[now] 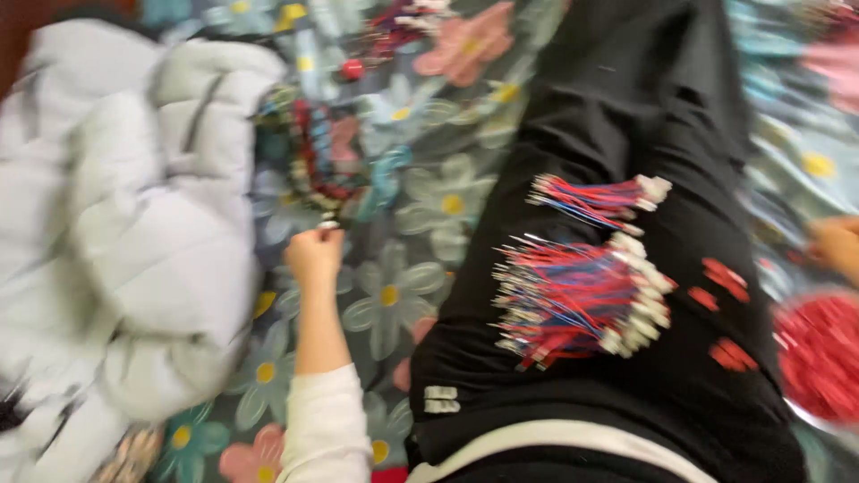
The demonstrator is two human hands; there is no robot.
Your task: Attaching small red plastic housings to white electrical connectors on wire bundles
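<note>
1. Reaching out over the bedding, the left hand is closed in a pinch on a small pale piece at its fingertips, which touches the lower end of a tangled heap of red, blue and white wire pieces; motion blur hides what the piece is.
2. At the right edge of the view, the right hand shows only in part, just above a round dish heaped with small red parts; whether it is gripping or loose cannot be told.
3. A long white sleeve covers the left forearm up to near the wrist.
4. Across the person's lap, a black trouser leg carries two bundles of short red and blue wires with white plastic connectors: a small bundle higher up and a larger bundle just below it, close together.
5. Red patches mark the black cloth to the right of the larger bundle.
6. Everything lies on a dark grey-green floral sheet with pale blue, pink and yellow-centred flowers, soft and creased like a bed cover.
7. A puffy white quilted jacket is bunched up on the left, just beside the tangled heap.
8. A small red ball-like bead sits on the sheet near the top.
9. Little of the room shows beyond the sheet; only a dark reddish-brown strip at the top left corner.
</note>
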